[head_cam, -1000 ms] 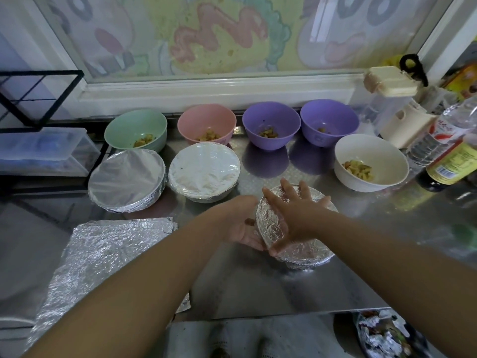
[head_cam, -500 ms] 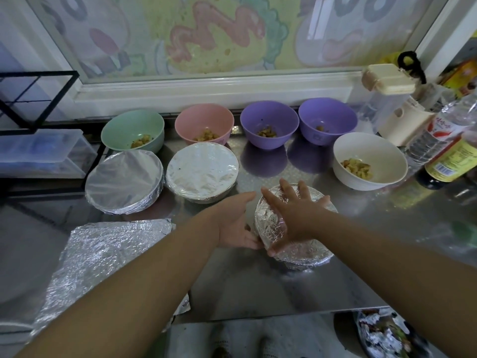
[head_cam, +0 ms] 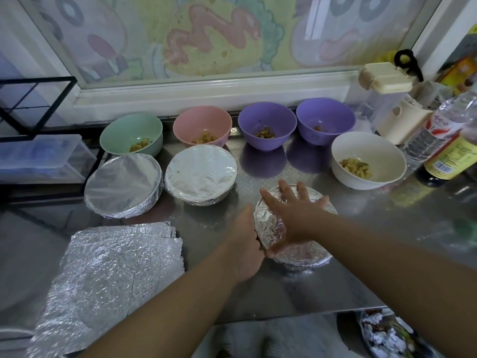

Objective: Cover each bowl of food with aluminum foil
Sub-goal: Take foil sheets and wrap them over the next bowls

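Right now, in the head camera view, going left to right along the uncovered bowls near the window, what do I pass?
green bowl → pink bowl → left purple bowl → right purple bowl → white bowl, which sits slightly nearer than the rest.

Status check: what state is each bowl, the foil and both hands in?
Green bowl: uncovered.
Pink bowl: uncovered.
Left purple bowl: uncovered.
Right purple bowl: uncovered.
White bowl: uncovered.
Left silver bowl: covered.
Middle silver bowl: covered.
Near bowl: foil on.
Foil sheets: stacked flat.
Right hand: flat on near bowl's foil.
Left hand: touching its side.
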`<act>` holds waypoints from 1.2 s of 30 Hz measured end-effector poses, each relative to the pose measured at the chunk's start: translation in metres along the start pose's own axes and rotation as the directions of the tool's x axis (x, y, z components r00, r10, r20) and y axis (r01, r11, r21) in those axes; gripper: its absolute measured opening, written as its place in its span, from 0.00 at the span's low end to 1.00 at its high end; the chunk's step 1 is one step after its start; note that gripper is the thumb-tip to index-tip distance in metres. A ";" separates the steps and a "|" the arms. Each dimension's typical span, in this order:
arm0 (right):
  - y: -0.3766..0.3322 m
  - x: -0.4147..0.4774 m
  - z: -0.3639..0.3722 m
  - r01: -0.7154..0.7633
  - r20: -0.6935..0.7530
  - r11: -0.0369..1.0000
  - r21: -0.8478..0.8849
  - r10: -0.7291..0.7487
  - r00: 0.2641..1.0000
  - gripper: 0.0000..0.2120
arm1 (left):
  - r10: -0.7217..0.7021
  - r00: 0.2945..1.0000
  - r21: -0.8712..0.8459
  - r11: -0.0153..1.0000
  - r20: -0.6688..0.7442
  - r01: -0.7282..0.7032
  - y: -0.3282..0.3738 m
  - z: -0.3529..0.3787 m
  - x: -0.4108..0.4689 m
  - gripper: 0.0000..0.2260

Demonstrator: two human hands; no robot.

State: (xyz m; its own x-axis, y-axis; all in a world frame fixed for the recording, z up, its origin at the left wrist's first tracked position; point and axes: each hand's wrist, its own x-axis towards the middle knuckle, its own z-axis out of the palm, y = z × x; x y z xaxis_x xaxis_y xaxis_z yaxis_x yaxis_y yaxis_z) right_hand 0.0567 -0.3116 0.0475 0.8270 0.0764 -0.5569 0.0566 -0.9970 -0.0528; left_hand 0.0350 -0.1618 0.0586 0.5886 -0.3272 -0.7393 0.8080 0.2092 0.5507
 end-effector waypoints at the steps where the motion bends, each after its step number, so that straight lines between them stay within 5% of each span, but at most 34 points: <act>1: 0.000 0.000 0.000 0.000 -0.001 1.000 0.000 0.000 1.000 0.70 | -0.019 1.000 0.021 1.000 0.009 0.019 0.003 -0.001 0.002 0.26; 9: -0.001 0.002 0.004 -0.028 -0.018 1.000 0.013 0.028 0.999 0.71 | -0.042 0.997 0.186 0.982 0.066 0.029 0.023 0.005 0.004 0.26; 15: -0.016 -0.001 0.007 -0.189 -0.020 0.978 0.086 0.192 0.981 0.69 | 0.011 0.999 0.084 0.996 -0.038 -0.008 0.033 -0.013 0.020 0.27; 20: -0.003 -0.003 -0.003 -0.039 -0.007 0.993 0.109 0.040 0.999 0.69 | 0.108 0.982 -0.038 0.993 -0.154 -0.115 -0.005 -0.033 0.031 0.16; 26: 0.001 -0.004 -0.005 0.024 0.043 0.999 0.049 -0.026 0.999 0.70 | 0.145 0.983 -0.022 0.989 0.114 -0.144 -0.022 -0.021 0.017 0.26; 28: 0.001 -0.004 -0.004 0.024 0.030 0.999 0.037 -0.026 0.999 0.70 | 0.158 0.973 0.021 0.986 0.170 -0.164 -0.012 -0.015 0.016 0.40; 32: 0.001 -0.003 -0.001 0.030 0.014 0.999 0.033 -0.030 0.999 0.71 | -0.070 0.942 -0.021 0.996 0.329 0.081 0.009 -0.020 0.028 0.37; 36: 0.000 -0.003 -0.001 0.025 0.016 0.999 0.045 -0.026 1.000 0.71 | -0.267 0.920 0.182 0.958 0.287 0.221 0.035 -0.018 0.037 0.42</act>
State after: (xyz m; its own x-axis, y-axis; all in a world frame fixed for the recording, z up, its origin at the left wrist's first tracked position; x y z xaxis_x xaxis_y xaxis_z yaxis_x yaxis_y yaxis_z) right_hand 0.0545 -0.3121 0.0502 0.8160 0.1027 -0.5688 0.0525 -0.9932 -0.1039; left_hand 0.0857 -0.1502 0.0442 0.3187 -0.6213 -0.7158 0.8997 -0.0392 0.4346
